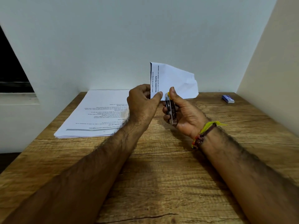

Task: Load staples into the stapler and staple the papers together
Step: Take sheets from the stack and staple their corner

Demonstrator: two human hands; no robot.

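1. Worktop (161,183): brown wood-grain surface with dark cracks running left to right, set against a smooth pale wall.
2. Stapler (171,113): slim metal body with a brushed, stamped top bar and a yellow tip at the far end. It is held above the worktop, near the middle, nose pointing away from me.
3. My right hand (181,113): fingers are curled round the stapler from below, the thumb lying along its top toward the yellow tip. Yellow and dark threads circle the wrist.
4. Folded papers (171,80): white, creased, printed with black text, standing upright. Their near lower edge sits at the stapler nose, just beside my right thumb.
5. My left hand (144,102): thumb and fingers pinch the papers at their left lower edge.
6. Paper stack (95,115): flat white printed sheets lying on the worktop, far left.
7. Staple box (228,98): small blue-and-white rectangular carton, far right on the worktop, well apart from both hands.
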